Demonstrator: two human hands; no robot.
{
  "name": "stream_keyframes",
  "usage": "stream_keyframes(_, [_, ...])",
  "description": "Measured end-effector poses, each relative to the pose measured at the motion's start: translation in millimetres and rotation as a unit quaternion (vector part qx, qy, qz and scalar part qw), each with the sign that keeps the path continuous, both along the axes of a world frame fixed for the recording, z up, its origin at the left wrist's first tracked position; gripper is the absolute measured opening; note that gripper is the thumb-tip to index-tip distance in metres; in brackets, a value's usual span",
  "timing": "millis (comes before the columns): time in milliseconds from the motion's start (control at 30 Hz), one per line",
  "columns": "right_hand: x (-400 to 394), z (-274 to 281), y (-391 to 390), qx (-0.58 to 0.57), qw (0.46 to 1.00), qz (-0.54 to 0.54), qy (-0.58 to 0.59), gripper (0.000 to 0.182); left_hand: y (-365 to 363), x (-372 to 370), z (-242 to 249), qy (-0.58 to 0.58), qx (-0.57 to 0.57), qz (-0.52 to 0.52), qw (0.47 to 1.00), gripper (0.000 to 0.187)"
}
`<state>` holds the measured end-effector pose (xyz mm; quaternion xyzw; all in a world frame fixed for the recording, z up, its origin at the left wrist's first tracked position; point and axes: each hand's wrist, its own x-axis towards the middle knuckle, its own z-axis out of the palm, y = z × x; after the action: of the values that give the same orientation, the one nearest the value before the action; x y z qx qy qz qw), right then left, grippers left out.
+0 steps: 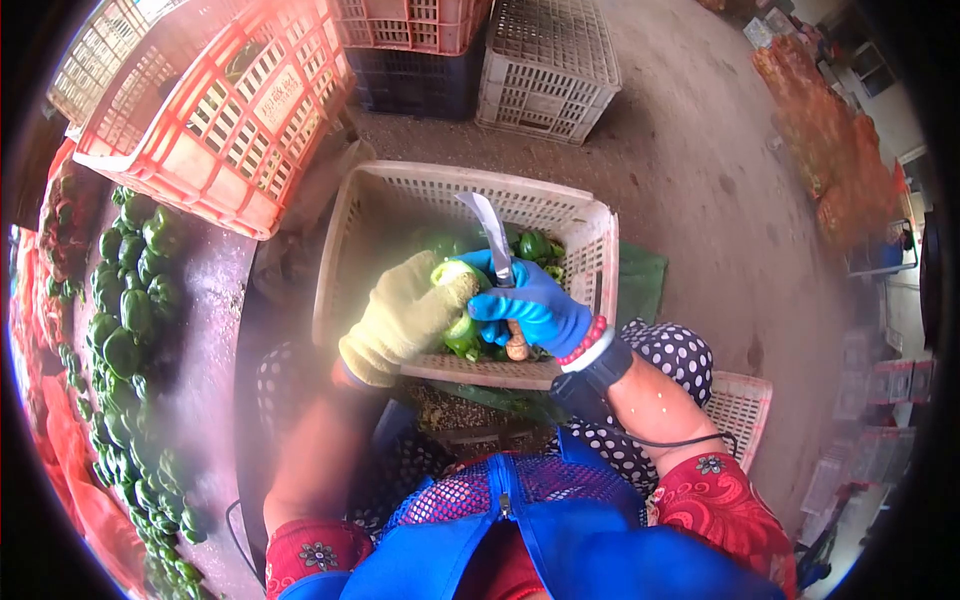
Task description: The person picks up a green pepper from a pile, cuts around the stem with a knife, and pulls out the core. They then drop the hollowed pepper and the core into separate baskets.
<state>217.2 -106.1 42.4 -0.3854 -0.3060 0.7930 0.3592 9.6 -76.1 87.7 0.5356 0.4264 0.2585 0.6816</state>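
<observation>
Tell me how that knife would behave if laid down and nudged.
The knife would probably stay stiff, since its blade looks metallic. It should feel fairly light, being small enough for one hand to hold. It might swivel more than roll: the handle looks rounded, but the blade is flat and curved.

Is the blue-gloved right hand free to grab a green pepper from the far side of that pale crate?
Probably not as things stand: the right hand is closed around the knife. Otherwise the way looks fairly free, since the green peppers lie just beyond it in the open-topped crate.
</observation>
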Motion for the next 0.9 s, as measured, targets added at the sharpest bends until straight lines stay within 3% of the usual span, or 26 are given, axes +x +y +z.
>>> stream_keyframes(133, [-8,-14,2,0.01,1.0,-0.009,-0.01,0.05,-1,-4,-5,0.002,-0.075,0.015,0.997,0.049])
stream_keyframes(167, [-9,-16,4,0.01,1.0,-0.016,-0.017,0.05,-3,-2,-12,-0.081,-0.067,0.017,0.994,0.048])
stream_keyframes(267, [-15,-40,7,0.048,0.995,-0.063,-0.057,0.049,1,4,-20,-0.026,-0.019,0.053,0.998,0.048])
stream_keyframes(333, [-10,-46,5,0.096,0.988,-0.073,-0.101,0.048,5,-2,-14,0.063,-0.065,0.052,0.994,0.046])
stream_keyframes(367, [-9,-30,3,0.123,0.981,-0.06,-0.136,0.048,3,-4,-20,0.053,0.048,0.042,0.997,0.044])
stream_keyframes(400, [-9,-17,4,0.148,0.974,-0.049,-0.162,0.048,3,-5,-29,0.022,0.256,0.033,0.966,0.041])
stream_keyframes(433, [-12,-6,4,0.163,0.971,-0.044,-0.168,0.049,5,-7,-36,0.007,0.372,0.027,0.928,0.039])
stream_keyframes(500, [-11,12,1,0.117,0.98,-0.024,-0.158,0.046,1,-9,-26,0.043,0.211,-0.014,0.976,0.051])
stream_keyframes(567, [-10,10,4,0.171,0.97,-0.025,-0.172,0.047,-1,-4,-22,0.05,0.092,-0.001,0.995,0.065])
stream_keyframes(667, [-12,22,8,0.175,0.968,-0.007,-0.182,0.051,7,-12,-18,0.131,0.118,-0.056,0.983,0.063])
stream_keyframes(900, [-12,4,1,0.182,0.972,0.021,-0.148,0.056,9,-17,-43,0.014,0.027,-0.113,0.993,0.07])
